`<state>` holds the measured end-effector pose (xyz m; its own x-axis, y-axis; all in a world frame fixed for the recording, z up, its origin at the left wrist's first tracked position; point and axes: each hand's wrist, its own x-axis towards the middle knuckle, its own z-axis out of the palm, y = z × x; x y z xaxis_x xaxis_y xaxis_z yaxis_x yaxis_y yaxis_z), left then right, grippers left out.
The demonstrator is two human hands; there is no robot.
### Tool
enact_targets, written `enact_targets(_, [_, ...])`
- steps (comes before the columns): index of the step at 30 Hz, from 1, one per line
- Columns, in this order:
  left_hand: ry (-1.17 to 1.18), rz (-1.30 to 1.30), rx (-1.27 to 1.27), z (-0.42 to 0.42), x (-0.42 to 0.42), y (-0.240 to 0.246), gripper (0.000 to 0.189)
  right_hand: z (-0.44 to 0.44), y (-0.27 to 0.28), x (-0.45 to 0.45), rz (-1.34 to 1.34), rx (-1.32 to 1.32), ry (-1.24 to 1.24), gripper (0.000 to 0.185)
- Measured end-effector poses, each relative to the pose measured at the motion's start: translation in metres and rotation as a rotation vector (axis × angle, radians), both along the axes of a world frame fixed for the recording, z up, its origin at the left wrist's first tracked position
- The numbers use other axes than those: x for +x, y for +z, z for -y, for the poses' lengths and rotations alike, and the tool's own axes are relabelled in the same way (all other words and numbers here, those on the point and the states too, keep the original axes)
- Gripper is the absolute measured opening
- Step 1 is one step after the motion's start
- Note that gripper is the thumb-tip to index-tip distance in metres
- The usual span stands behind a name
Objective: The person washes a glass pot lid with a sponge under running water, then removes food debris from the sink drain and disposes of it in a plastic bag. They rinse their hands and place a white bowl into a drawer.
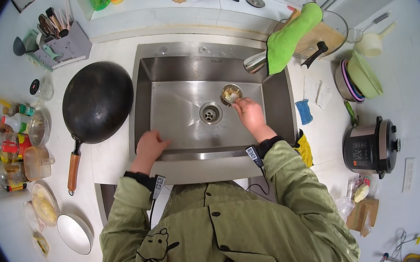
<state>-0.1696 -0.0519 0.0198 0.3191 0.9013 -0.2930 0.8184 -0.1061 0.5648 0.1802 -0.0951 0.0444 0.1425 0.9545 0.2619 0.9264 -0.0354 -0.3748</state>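
Note:
A stainless steel sink (177,95) lies in front of me. My right hand (251,114) grips the near rim of a small metal strainer basket (225,99) and holds it over the right part of the basin. Pale and brownish food scraps (232,92) lie in the basket. Just left of it, the round drain (211,113) is uncovered. My left hand (151,144) hangs over the sink's front left edge, loosely bent, thumb apart from the fingers, holding nothing that I can see. Its fingertips are partly hidden.
A black wok (98,102) lies upside down left of the sink. A green cloth (293,40) drapes over the metal faucet (255,63) at the back right. Right of the basin are a blue sponge (304,112), a yellow cloth (305,148) and an electric pressure cooker (369,147).

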Motion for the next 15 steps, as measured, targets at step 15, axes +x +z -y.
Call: enact_targets(15, [-0.126,-0.033,-0.072,0.012,-0.042,0.004,0.044,0.008,-0.007,-0.005,0.042,0.084,0.057,0.016])
